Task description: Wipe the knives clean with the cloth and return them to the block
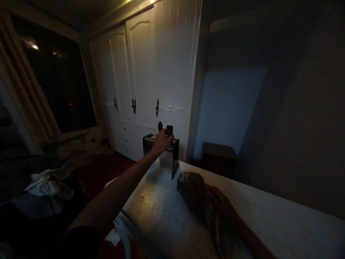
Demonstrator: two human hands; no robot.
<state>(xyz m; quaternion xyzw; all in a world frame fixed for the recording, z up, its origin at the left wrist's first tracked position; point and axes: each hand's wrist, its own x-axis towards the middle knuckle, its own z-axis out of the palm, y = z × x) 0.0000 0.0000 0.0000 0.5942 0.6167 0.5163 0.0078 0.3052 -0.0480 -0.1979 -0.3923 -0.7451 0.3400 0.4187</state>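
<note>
My left hand [162, 140] is stretched out to the far end of the table, its fingers closed around a small black upright piece [169, 129] on top of a silver box with black ends [167, 161]. The dim light hides what kind of box it is. Beside those fingers, a second black knob-like piece [160, 126] sticks up. On the near right, my right hand [217, 201] is closed on a bunched, patterned brown cloth [192, 190], which rests on the tabletop with a tail hanging toward me. A thin dark pointed piece [174, 172] lies at the box's near corner.
The pale marbled table [161, 216] runs from the box toward the right. Behind it stands a white wardrobe [172, 72], with a low dark cabinet [219, 151] to its right. Light fabric [47, 187] lies at the left, above a red floor [105, 172].
</note>
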